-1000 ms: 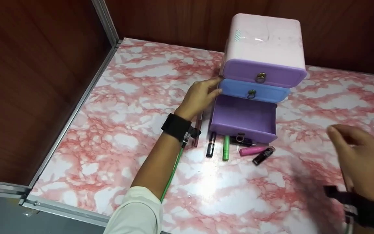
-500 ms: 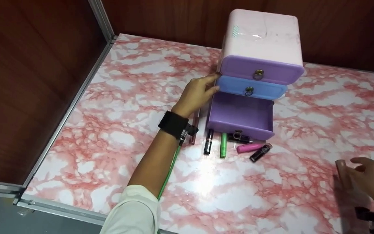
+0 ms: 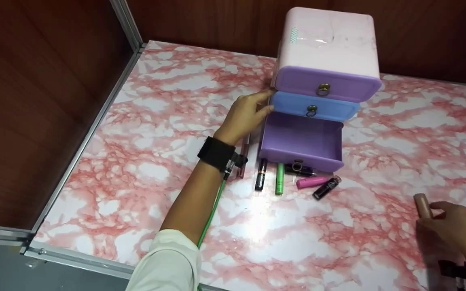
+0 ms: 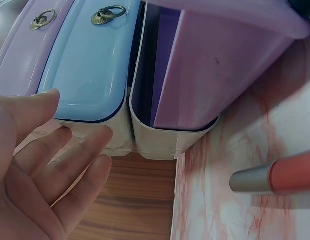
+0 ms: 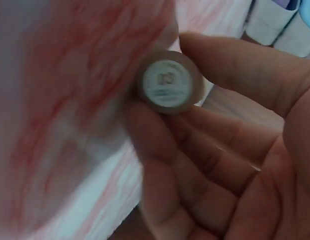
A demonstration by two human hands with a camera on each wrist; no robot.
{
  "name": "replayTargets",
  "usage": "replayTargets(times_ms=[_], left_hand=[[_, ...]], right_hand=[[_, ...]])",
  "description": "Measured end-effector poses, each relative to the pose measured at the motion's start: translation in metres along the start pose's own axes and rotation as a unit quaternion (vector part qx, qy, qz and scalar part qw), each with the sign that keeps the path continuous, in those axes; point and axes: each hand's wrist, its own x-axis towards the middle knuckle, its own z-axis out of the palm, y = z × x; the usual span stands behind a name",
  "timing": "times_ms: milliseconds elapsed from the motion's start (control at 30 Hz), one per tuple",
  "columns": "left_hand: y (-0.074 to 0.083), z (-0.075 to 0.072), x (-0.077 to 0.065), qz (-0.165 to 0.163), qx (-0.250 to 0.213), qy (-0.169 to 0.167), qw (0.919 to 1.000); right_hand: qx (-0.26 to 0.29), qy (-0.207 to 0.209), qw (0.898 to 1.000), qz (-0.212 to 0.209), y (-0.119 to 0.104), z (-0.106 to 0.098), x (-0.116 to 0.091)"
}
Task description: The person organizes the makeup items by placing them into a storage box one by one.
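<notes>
My left hand (image 3: 243, 117) rests against the left side of a small pink chest of drawers (image 3: 330, 40), the thumb touching the front of the blue middle drawer (image 3: 289, 107). In the left wrist view its fingers (image 4: 74, 165) lie fairly straight along the casing. Below, the purple bottom drawer (image 3: 303, 139) is pulled out, with nothing seen inside. At the far right my right hand (image 3: 459, 230) pinches a beige cosmetic tube (image 3: 423, 205) between thumb and fingers. The right wrist view shows the tube's round end (image 5: 167, 82), labelled "03".
In front of the bottom drawer lie a green tube (image 3: 279, 180), a pink tube (image 3: 312, 182), a black tube with a clear end (image 3: 327, 187) and other black tubes (image 3: 260, 176). A reddish tube (image 3: 244, 161) lies beside my left wrist. Wooden panels (image 3: 208, 24) border the table.
My right hand has moved down and to the right, and the beige tube now shows clearly in its fingers. The left hand stays against the chest of drawers.
</notes>
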Motion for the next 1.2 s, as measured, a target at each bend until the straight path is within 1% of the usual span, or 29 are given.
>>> replayTargets(times_ms=[67, 167, 233, 300, 333, 433, 533, 567, 700, 767, 800, 867, 900, 933, 967, 1033, 1100, 1133, 1200], left_hand=[[0.0, 0.0, 0.0, 0.002, -0.003, 0.001, 1.0], [0.001, 0.0, 0.0, 0.005, -0.003, 0.003, 1.0], [0.001, 0.0, 0.0, 0.004, -0.005, 0.003, 1.0], [0.001, 0.0, 0.0, 0.002, -0.005, 0.002, 1.0], [0.001, 0.0, 0.0, 0.001, -0.007, 0.001, 1.0], [0.001, 0.0, 0.0, -0.008, -0.016, -0.003, 0.9998], [0.001, 0.0, 0.0, -0.007, -0.022, -0.003, 0.9997], [0.001, 0.0, 0.0, -0.004, -0.022, -0.002, 0.9997], [-0.001, 0.0, 0.0, 0.007, -0.018, 0.002, 0.9998], [-0.001, 0.0, 0.0, 0.01, -0.017, 0.004, 0.9998], [-0.001, 0.0, 0.0, 0.011, -0.018, 0.004, 0.9998], [-0.001, 0.0, 0.0, 0.011, -0.019, 0.004, 0.9997], [-0.001, 0.0, 0.001, 0.012, -0.019, 0.005, 0.9997], [-0.001, 0.0, 0.001, 0.012, -0.019, 0.005, 0.9997], [0.0, 0.0, 0.001, 0.012, -0.02, 0.004, 0.9997], [0.0, -0.001, 0.001, 0.011, -0.019, 0.004, 0.9998], [0.0, -0.001, 0.0, 0.01, -0.017, 0.003, 0.9998], [0.0, -0.001, 0.0, 0.009, -0.016, 0.002, 0.9998], [0.0, -0.001, 0.0, 0.011, -0.012, 0.003, 0.9999]], right_hand=[[0.016, 0.036, 0.999, -0.027, -0.005, 0.0, -0.003], [0.035, 0.102, 0.991, -0.084, -0.016, -0.002, -0.011], [0.042, 0.144, 0.981, -0.12, -0.026, -0.004, -0.016], [0.051, 0.177, 0.974, -0.136, -0.037, -0.006, -0.021], [0.059, 0.186, 0.971, -0.139, -0.042, -0.007, -0.023], [0.083, 0.226, 0.956, -0.169, -0.057, -0.009, -0.029], [0.117, 0.264, 0.934, -0.21, -0.069, -0.008, -0.034], [0.13, 0.277, 0.925, -0.226, -0.073, -0.008, -0.035], [0.182, 0.317, 0.883, -0.296, -0.088, -0.005, -0.037], [0.211, 0.322, 0.863, -0.327, -0.095, -0.004, -0.037], [0.235, 0.32, 0.853, -0.339, -0.098, -0.003, -0.037], [0.296, 0.294, 0.841, -0.344, -0.104, -0.001, -0.037], [0.341, 0.266, 0.835, -0.341, -0.107, 0.0, -0.036], [0.39, 0.231, 0.824, -0.34, -0.11, 0.002, -0.036], [0.442, 0.19, 0.809, -0.336, -0.113, 0.003, -0.034], [0.539, 0.093, 0.774, -0.318, -0.119, 0.007, -0.031], [0.609, -0.005, 0.735, -0.299, -0.127, 0.011, -0.027], [0.631, -0.047, 0.719, -0.289, -0.131, 0.014, -0.026], [0.653, -0.113, 0.699, -0.269, -0.141, 0.017, -0.024]])
